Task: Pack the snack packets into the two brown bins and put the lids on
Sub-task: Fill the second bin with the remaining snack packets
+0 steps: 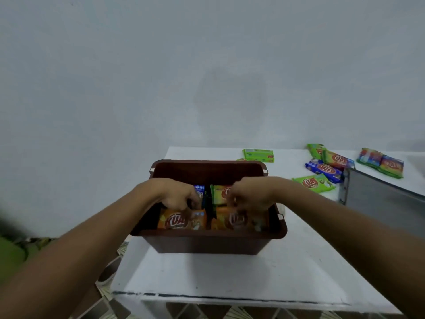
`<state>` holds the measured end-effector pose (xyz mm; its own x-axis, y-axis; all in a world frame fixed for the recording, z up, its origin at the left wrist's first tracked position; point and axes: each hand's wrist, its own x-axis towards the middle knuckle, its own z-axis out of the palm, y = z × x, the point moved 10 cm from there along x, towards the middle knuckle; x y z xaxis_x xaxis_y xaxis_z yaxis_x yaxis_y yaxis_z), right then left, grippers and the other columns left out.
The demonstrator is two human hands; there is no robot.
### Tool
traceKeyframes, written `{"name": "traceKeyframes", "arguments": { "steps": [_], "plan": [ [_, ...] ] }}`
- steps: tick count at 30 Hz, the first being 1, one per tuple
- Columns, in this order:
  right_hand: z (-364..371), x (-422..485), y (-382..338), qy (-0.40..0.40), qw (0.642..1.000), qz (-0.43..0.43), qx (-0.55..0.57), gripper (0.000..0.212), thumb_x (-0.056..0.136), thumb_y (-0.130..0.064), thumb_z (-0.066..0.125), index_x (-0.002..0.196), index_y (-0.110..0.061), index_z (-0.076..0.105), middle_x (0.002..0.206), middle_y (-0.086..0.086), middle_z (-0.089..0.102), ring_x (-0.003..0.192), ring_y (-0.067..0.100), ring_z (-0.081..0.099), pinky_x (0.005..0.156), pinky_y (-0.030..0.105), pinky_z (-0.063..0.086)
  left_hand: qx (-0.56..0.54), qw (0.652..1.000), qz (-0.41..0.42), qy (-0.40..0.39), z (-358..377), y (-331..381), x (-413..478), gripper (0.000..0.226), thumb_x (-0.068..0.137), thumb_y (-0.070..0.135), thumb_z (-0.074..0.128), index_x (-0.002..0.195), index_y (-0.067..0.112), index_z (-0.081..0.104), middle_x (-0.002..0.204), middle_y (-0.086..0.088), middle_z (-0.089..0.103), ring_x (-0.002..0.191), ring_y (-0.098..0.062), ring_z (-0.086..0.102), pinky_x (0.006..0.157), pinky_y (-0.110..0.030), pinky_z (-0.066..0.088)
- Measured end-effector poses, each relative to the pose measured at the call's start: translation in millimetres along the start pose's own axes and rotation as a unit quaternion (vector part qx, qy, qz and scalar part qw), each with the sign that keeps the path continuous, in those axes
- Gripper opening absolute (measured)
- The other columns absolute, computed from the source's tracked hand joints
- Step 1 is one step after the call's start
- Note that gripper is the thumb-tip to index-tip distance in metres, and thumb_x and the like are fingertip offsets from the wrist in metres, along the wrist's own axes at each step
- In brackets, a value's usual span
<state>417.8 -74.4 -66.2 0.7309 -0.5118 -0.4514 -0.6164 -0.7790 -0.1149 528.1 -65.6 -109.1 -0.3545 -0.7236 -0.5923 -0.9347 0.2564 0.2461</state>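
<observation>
An open brown bin (208,244) stands on the white table (230,275) in front of me, with no lid on it. Inside lie two orange snack packets, one at the left (174,223) and one at the right (239,221), with a blue packet (199,189) and a green-orange packet (219,194) behind them. My left hand (178,195) reaches into the bin with curled fingers on the left orange packet's top edge. My right hand (249,196) does the same on the right orange packet. The fingertips are blurred.
Several loose snack packets lie on the table at the back right: a green one (258,155), a green one nearer (314,183), a blue one (324,169) and striped ones (380,162). A grey metal box (381,199) stands at the right. Tiled floor shows below left.
</observation>
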Motion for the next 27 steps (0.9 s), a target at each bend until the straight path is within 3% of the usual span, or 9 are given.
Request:
{"name": "traceKeyframes", "arguments": {
  "steps": [4, 8, 11, 15, 18, 21, 24, 27],
  "plan": [
    [30.0, 4.7, 3.1, -0.059, 0.996, 0.032, -0.052, 0.028, 0.093, -0.026, 0.06, 0.121, -0.023, 0.063, 0.113, 0.003, 0.063, 0.103, 0.025, 0.059, 0.083, 0.037, 0.05, 0.047, 0.999, -0.007, -0.024, 10.0, -1.2, -9.1, 0.029, 0.093, 0.03, 0.06, 0.121, 0.028, 0.065, 0.121, 0.008, 0.063, 0.105, -0.016, 0.059, 0.093, -0.035, 0.049],
    [34.1, 2.5, -0.6, -0.067, 0.996, 0.012, -0.064, 0.034, 0.095, -0.023, 0.058, 0.128, -0.023, 0.058, 0.12, 0.003, 0.061, 0.108, 0.024, 0.057, 0.086, 0.035, 0.049, 0.08, 0.996, -0.022, -0.04, 8.8, 0.9, -7.8, 0.032, 0.091, 0.027, 0.063, 0.122, 0.028, 0.063, 0.121, 0.007, 0.06, 0.105, -0.017, 0.057, 0.091, -0.034, 0.049],
    [17.6, -4.1, 5.4, -0.029, 0.996, 0.016, -0.08, 0.028, 0.094, -0.027, 0.057, 0.121, -0.024, 0.063, 0.114, 0.004, 0.059, 0.101, 0.025, 0.058, 0.078, 0.034, 0.048, 0.128, 0.991, -0.028, -0.036, 4.0, 9.0, 0.5, 0.03, 0.087, 0.024, 0.067, 0.116, 0.023, 0.065, 0.112, 0.003, 0.063, 0.099, -0.019, 0.059, 0.085, -0.036, 0.052],
    [-32.2, -22.7, 26.9, 0.091, 0.995, -0.016, 0.022, 0.018, 0.092, -0.016, 0.057, 0.098, -0.02, 0.074, 0.099, -0.004, 0.07, 0.086, 0.009, 0.061, 0.08, 0.027, 0.05, 0.089, 0.995, 0.027, 0.038, -26.6, 32.1, 9.7, 0.005, 0.086, 0.026, 0.066, 0.088, 0.023, 0.064, 0.089, 0.004, 0.063, 0.08, -0.016, 0.059, 0.067, -0.033, 0.048],
    [-51.7, -40.8, 64.6, 0.164, 0.973, -0.001, 0.164, 0.016, 0.091, -0.014, 0.061, 0.087, -0.023, 0.072, 0.084, -0.01, 0.072, 0.077, -0.001, 0.064, 0.074, 0.018, 0.049, 0.043, 0.986, 0.089, 0.134, -68.2, 54.1, 17.5, 0.011, 0.089, 0.026, 0.063, 0.08, 0.025, 0.057, 0.079, 0.008, 0.059, 0.071, -0.01, 0.054, 0.066, -0.029, 0.045],
    [-59.7, -54.7, 113.2, 0.252, 0.953, 0.032, 0.167, 0.02, 0.09, -0.01, 0.054, 0.086, -0.021, 0.071, 0.077, -0.007, 0.072, 0.072, 0.003, 0.067, 0.073, 0.024, 0.054, 0.013, 0.959, 0.142, 0.244, -109.5, 77.6, 25.6, 0.016, 0.09, 0.024, 0.063, 0.077, 0.025, 0.053, 0.074, 0.01, 0.054, 0.067, -0.007, 0.05, 0.063, -0.029, 0.041],
    [-40.4, -62.2, 173.3, 0.243, 0.956, 0.093, 0.134, 0.022, 0.087, -0.006, 0.052, 0.088, -0.019, 0.069, 0.079, -0.013, 0.069, 0.076, 0.005, 0.066, 0.074, 0.026, 0.051, -0.026, 0.933, 0.174, 0.312, -140.9, 97.2, 41.1, 0.02, 0.089, 0.024, 0.062, 0.074, 0.028, 0.05, 0.074, 0.01, 0.056, 0.071, -0.013, 0.054, 0.068, -0.034, 0.046],
    [-7.6, -67.1, 231.6, 0.187, 0.966, 0.169, 0.063, 0.024, 0.089, -0.008, 0.053, 0.096, -0.025, 0.068, 0.092, -0.012, 0.064, 0.093, 0.013, 0.06, 0.081, 0.031, 0.049, -0.039, 0.921, 0.183, 0.342, -161.7, 112.2, 73.4, 0.016, 0.088, 0.017, 0.062, 0.077, 0.025, 0.052, 0.082, 0.005, 0.06, 0.078, -0.017, 0.057, 0.075, -0.036, 0.049]
  ]
}}
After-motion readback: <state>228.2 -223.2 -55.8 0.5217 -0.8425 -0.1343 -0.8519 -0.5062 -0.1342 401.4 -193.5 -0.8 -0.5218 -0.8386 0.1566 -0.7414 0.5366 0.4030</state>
